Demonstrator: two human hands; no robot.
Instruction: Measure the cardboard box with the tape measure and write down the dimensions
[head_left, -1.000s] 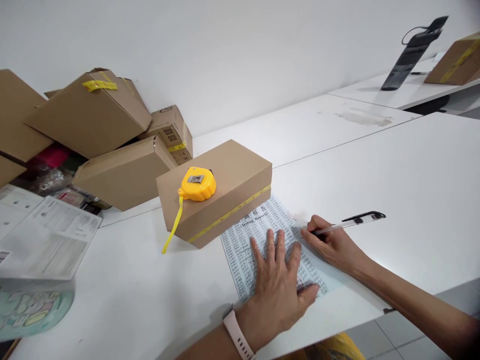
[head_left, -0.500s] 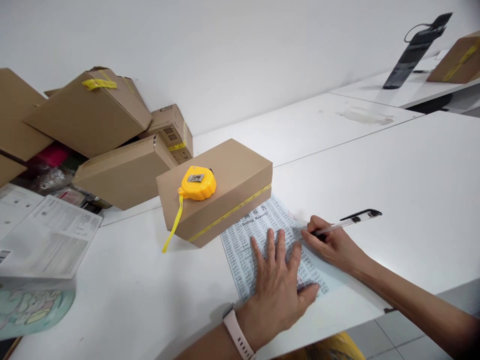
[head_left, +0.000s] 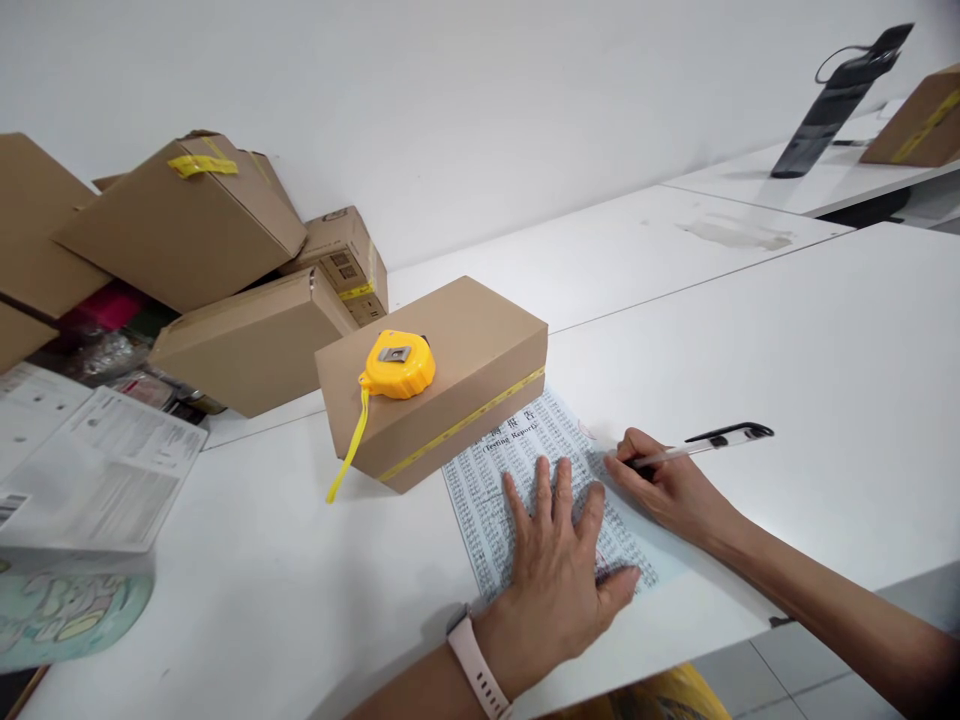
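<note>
A: Where does the work sit on the counter (head_left: 277, 565)?

B: The printed sheet (head_left: 484, 525) lies close to the front edge. The cardboard box (head_left: 465, 325), with the yellow tape measure (head_left: 397, 365) on top, hides part of the sheet's far end; whether it rests on the paper cannot be told. The pen (head_left: 727, 438) is at the sheet's right margin, in the right hand (head_left: 667, 490).

A: The step looks like writing. What would make it go well?

B: Firm, even pressure from the left hand (head_left: 551, 565), so the paper cannot skid, and light strokes from the right. Lines near the margin would need care, since a slip could run onto the counter. The fingers should also clear the place being marked.

A: And how do the hands stand?

B: The left lies palm down on the sheet, fingers spread toward the box, thumb out toward the front edge, gripping nothing. The right is curled round the pen near its lower end, the barrel slanting back to the right; its forearm crosses the front edge. The fingers hide the tip, so contact with the paper cannot be confirmed.
</note>
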